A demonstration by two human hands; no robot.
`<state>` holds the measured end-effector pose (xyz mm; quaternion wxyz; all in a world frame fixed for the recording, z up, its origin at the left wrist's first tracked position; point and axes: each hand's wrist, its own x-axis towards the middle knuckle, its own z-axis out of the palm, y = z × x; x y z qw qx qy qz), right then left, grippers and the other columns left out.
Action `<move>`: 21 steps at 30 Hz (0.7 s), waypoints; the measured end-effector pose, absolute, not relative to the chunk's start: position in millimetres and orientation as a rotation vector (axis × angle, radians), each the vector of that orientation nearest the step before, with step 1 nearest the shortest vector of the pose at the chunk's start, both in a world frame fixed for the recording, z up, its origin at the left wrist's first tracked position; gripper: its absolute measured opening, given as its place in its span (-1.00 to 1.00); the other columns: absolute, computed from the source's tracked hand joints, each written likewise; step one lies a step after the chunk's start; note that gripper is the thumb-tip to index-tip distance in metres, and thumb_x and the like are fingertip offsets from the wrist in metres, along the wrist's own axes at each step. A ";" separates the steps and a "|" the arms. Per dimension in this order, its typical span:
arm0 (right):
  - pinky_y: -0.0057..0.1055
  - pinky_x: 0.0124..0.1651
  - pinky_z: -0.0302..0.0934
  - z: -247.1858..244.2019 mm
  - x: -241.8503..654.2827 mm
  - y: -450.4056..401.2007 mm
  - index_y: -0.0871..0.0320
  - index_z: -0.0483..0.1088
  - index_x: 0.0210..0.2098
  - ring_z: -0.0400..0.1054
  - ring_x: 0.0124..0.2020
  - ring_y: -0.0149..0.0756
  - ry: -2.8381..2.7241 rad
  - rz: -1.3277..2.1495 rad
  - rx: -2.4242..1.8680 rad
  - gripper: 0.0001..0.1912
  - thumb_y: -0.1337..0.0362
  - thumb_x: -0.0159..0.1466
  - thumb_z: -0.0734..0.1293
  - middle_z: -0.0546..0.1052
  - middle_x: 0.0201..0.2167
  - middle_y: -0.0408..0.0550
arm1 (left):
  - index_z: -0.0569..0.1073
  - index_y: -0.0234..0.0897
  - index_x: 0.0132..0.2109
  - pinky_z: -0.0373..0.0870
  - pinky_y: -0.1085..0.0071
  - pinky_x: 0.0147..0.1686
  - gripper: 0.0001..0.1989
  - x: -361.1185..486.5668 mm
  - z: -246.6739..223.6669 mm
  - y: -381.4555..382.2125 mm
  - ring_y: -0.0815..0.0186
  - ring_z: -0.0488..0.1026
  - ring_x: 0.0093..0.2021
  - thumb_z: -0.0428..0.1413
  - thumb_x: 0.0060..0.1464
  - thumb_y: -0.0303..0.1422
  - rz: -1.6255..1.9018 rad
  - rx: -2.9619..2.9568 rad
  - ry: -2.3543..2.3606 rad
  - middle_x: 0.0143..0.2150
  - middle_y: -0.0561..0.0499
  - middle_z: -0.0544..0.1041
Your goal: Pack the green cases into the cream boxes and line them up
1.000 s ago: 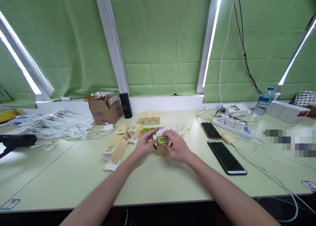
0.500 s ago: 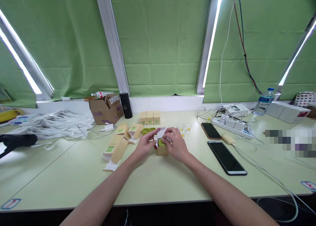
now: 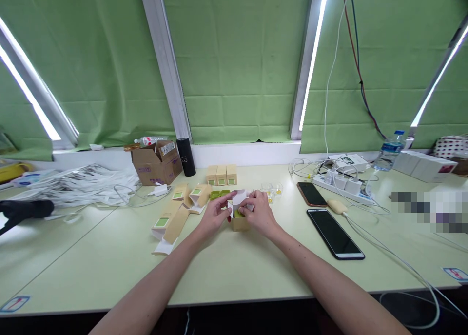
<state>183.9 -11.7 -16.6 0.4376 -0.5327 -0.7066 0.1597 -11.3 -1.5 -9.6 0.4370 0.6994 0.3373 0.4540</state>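
Note:
A small tan cardboard box (image 3: pixel 240 225) stands on the table in front of me, its white inner flap (image 3: pixel 240 196) raised at the back. Fingers of my left hand (image 3: pixel 215 216) are curled against the box's left side, steadying it. From the right, my right hand (image 3: pixel 261 213) pinches a small green piece (image 3: pixel 237 212) that sits low inside the box mouth; most of it is hidden by the fingers. Behind my left hand lie several green pieces (image 3: pixel 215 194). A few clear cups with yellow bits (image 3: pixel 278 188) are beyond my right hand.
Opened tan boxes (image 3: pixel 177 223) lie at left, and three closed boxes (image 3: pixel 221 175) stand at the back. Two phones (image 3: pixel 335 233), a power strip (image 3: pixel 343 188) and loose cables occupy the right. A brown carton (image 3: pixel 156 164), black cylinder (image 3: pixel 186 157) and white cable heap (image 3: pixel 80 184) are at back left.
The green piece has sunk deeper into the box under my right fingers. More of the white flap shows upright behind it. My left hand has hardly moved.

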 end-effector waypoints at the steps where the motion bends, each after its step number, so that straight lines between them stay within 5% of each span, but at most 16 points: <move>1: -0.08 0.03 0.32 -17.1 183.7 -11.3 0.02 0.66 -0.37 0.22 -0.01 -0.02 -1.751 0.405 -1.319 -0.87 0.33 0.26 0.44 0.34 -0.21 0.03 | 0.45 -0.25 0.35 0.52 0.37 -0.33 -0.38 -11.5 -10.3 -1.0 0.28 0.41 -0.24 0.22 0.17 -0.23 1.131 1.736 0.831 0.03 -0.16 0.54; 8: -0.14 0.00 0.29 -23.6 187.9 -6.2 0.04 0.64 -0.35 0.27 -0.01 -0.03 -1.691 0.532 -1.193 -0.89 0.25 0.27 0.42 0.40 -0.20 0.04 | 0.48 -0.25 0.33 0.50 0.37 -0.33 -0.40 -13.0 -10.9 -0.3 0.28 0.42 -0.24 0.25 0.18 -0.19 1.137 1.711 0.804 0.07 -0.18 0.54; 14: -0.31 -0.29 0.30 -24.7 201.7 1.7 0.08 0.46 -0.28 0.38 -0.20 -0.17 -1.424 0.736 -1.038 -0.77 0.07 0.34 0.28 0.48 -0.24 -0.02 | 0.50 -0.26 0.31 0.48 0.34 -0.32 -0.40 -13.0 -8.5 -1.7 0.26 0.43 -0.26 0.26 0.16 -0.19 1.144 1.681 0.806 -0.02 -0.17 0.56; 21: -0.46 -0.58 0.16 -27.3 202.0 5.3 0.07 0.38 -0.20 0.35 -0.45 -0.36 -1.245 1.046 -1.022 -0.70 0.06 0.14 0.37 0.39 -0.27 -0.16 | 0.51 -0.29 0.29 0.40 0.37 -0.34 -0.41 -14.6 -10.4 0.0 0.27 0.41 -0.28 0.26 0.15 -0.20 1.159 1.675 0.814 -0.11 -0.15 0.56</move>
